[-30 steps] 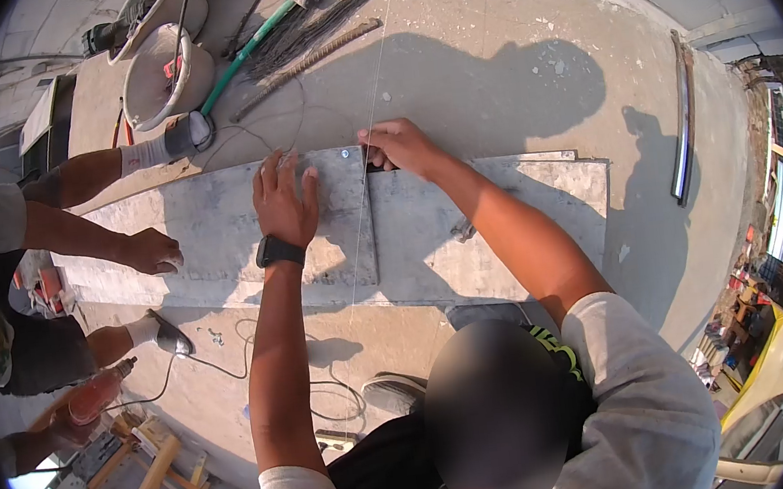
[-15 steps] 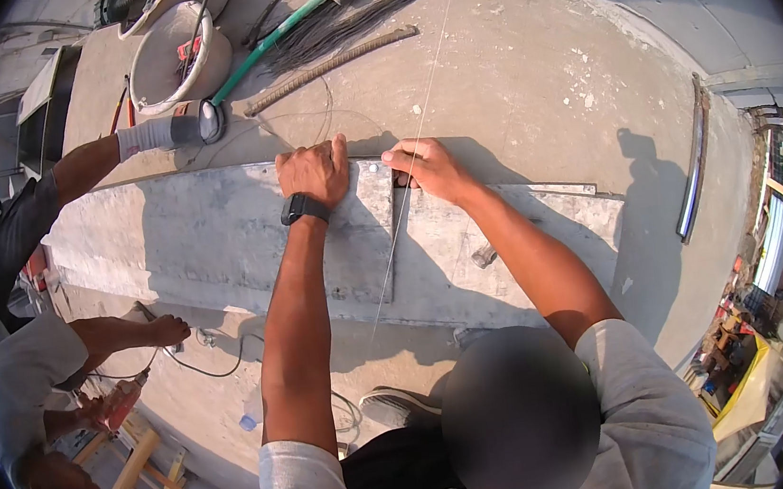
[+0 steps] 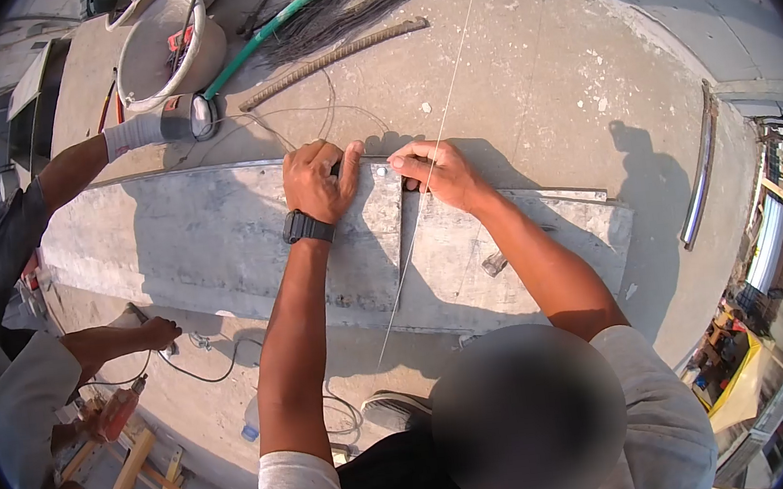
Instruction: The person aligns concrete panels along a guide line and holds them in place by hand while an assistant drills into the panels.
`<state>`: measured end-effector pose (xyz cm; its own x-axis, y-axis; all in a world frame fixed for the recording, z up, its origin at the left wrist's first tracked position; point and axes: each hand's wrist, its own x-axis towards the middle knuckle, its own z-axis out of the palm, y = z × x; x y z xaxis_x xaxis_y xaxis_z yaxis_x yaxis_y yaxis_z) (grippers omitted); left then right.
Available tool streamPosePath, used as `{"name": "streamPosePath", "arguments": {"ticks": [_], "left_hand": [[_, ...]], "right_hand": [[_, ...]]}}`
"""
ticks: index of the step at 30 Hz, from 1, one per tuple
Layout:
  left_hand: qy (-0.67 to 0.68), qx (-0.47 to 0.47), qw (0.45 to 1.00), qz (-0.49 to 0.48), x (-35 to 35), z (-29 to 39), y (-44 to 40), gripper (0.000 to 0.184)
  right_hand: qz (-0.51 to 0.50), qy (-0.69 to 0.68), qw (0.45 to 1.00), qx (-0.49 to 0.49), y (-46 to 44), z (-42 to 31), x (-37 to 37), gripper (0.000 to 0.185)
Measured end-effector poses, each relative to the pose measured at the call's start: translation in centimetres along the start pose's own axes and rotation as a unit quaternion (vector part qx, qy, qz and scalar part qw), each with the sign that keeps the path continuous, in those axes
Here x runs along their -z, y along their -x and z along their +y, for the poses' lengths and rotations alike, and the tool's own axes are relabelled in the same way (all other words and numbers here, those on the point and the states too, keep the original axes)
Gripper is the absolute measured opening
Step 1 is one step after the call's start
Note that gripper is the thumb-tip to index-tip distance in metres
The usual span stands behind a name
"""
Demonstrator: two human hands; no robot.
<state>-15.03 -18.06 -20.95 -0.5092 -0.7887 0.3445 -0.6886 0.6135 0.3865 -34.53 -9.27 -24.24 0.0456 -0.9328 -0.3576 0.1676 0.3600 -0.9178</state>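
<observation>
A long, worn grey panel (image 3: 209, 230) lies across the middle, its right end overlapping or abutting a second grey panel (image 3: 525, 245); I cannot tell which. My left hand (image 3: 320, 180), with a black watch on its wrist, is closed over the first panel's far edge, thumb raised. My right hand (image 3: 441, 174) pinches that panel's far right corner, fingers curled in the dark gap at its end. A small white spot (image 3: 381, 173) shows on the corner between my hands. A thin taut string (image 3: 444, 124) passes in front of my right hand.
A co-worker's hand (image 3: 162, 333) is at lower left, and their other hand holds a red power tool (image 3: 121, 411). Their shoe (image 3: 201, 117) stands near a white bucket (image 3: 211, 53). Beyond lie a rebar piece (image 3: 334, 63), a green-handled hammer (image 3: 269, 36) and a metal strip (image 3: 700, 169).
The view has shifted slightly. My left thumb leans further right, and my right hand stays at the panel corner. The co-worker's near hand and tool have barely moved.
</observation>
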Motion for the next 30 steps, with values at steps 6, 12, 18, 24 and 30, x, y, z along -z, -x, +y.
{"name": "streamPosePath", "arguments": {"ticks": [6, 12, 18, 24, 30], "left_hand": [[-0.027, -0.010, 0.999, 0.034, -0.5, 0.1, -0.1, 0.038], [-0.029, 0.025, 0.999, -0.020, -0.4, 0.5, -0.3, 0.041], [-0.088, 0.050, 0.989, -0.104, 0.2, 1.2, -0.7, 0.046], [-0.122, 0.055, 0.982, -0.135, 0.2, 1.2, -1.0, 0.045], [-0.129, 0.057, 0.982, -0.128, 0.0, 1.1, -0.9, 0.045]], "right_hand": [[0.000, -0.017, 1.000, -0.003, 0.0, 0.3, 0.2, 0.041], [-0.005, 0.014, 1.000, -0.016, -0.6, 1.0, 0.7, 0.042], [0.009, -0.029, 0.999, -0.041, -0.3, 0.8, 0.2, 0.038], [0.010, -0.024, 0.999, -0.033, -0.4, 1.0, 0.3, 0.037], [0.011, -0.020, 0.999, -0.030, -0.4, 1.2, 0.3, 0.037]]}}
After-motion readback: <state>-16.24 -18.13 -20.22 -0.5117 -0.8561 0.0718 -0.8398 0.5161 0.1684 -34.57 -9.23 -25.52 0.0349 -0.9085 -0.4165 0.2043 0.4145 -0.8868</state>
